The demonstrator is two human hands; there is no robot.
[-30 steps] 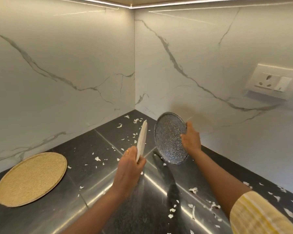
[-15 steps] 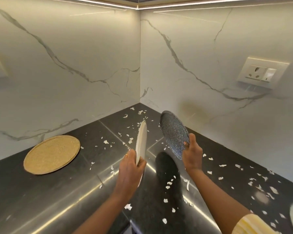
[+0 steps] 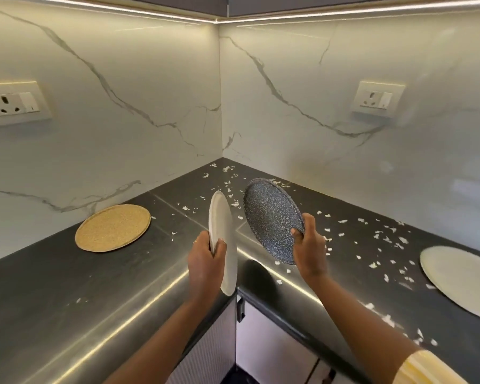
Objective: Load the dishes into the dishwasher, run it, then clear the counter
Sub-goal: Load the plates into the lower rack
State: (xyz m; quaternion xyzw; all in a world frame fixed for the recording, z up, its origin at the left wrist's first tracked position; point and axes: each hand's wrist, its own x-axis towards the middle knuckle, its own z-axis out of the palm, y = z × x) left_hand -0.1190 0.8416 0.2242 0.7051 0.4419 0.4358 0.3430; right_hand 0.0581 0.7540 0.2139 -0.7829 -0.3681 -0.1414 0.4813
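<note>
My left hand (image 3: 205, 263) pinches the round matte white ceramic plate (image 3: 221, 217) by its lower rim, thumb on the face, held edge-on at frame centre above the dark stone counter (image 3: 67, 286). My right hand (image 3: 309, 252) grips the round dark-blue speckled plate (image 3: 272, 217) at its lower right rim, tilted, just right of the white one, apart. Both look stiff, breakable, probably smooth-glazed; rim grips suit them. No readable brands or writing.

L hand (image 3: 205, 261) grips white plate (image 3: 222, 239); R hand (image 3: 309, 252) speckled plate (image 3: 272, 220).
</note>
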